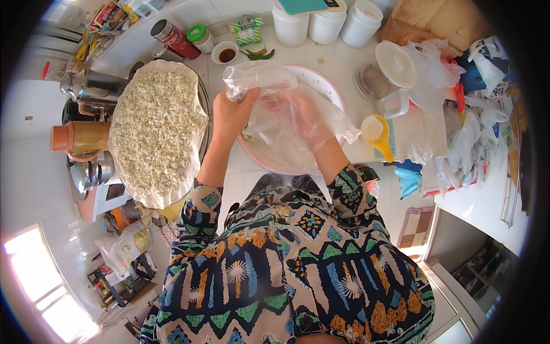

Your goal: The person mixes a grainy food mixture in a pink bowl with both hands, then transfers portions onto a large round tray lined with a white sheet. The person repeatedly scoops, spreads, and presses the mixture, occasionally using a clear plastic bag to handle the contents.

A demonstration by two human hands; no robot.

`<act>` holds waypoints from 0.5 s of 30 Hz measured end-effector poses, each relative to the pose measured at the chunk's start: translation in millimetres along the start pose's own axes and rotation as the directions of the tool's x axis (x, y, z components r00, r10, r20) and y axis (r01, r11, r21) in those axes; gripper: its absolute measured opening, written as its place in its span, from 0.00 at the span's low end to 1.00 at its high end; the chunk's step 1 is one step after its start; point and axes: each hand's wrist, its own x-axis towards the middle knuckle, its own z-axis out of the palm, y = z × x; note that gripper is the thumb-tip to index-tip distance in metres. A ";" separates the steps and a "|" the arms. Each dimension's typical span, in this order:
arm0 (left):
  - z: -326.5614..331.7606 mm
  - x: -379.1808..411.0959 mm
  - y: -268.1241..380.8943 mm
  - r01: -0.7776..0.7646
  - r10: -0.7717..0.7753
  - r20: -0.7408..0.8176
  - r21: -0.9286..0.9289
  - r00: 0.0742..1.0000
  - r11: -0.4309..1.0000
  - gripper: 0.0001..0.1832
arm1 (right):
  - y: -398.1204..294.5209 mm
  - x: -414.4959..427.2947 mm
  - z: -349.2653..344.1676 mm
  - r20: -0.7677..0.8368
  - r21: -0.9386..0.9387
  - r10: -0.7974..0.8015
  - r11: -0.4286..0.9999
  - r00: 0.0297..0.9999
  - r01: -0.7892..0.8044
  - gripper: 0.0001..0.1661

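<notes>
My left hand (234, 112) grips the gathered edge of a clear plastic bag (275, 133), with the thumb on top. Through the thin film I see my right hand (307, 114), which seems to be inside the bag; its fingers are blurred by the plastic. Both hands are above a wide basin (337, 88) with a pink rim and a printed pattern on its inner wall. The bag covers much of the basin, and a few pale green bits show beside my left wrist. To the left, a cloth-lined round tray holds a thick layer of pale, flour-coated food pieces (159, 129).
Back of the counter: a sauce bowl (225, 53), green peppers (260, 55), a green-lidded jar (201, 38), a red flask (176, 39) and white canisters (327, 26). On the right are a yellow scoop (376, 131), a lidded container (382, 77) and piled plastic bags (462, 133).
</notes>
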 end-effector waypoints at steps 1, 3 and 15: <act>0.6 0.7 -1.0 -0.002 0.002 -0.007 -0.044 1.000 0.999 0.11 | -0.2 -1.6 4.3 -0.012 0.130 0.018 0.991 1.000 -0.016 0.15; 0.3 3.4 -3.5 -0.003 0.003 -0.009 -0.084 1.000 0.996 0.11 | 4.2 -1.8 -8.9 0.082 0.244 0.078 0.965 0.994 -0.095 0.17; 0.1 -0.8 13.2 -0.040 0.002 -0.275 -0.133 0.961 0.990 0.14 | 10.1 7.3 -8.5 -0.066 0.117 0.041 0.993 0.997 -0.033 0.13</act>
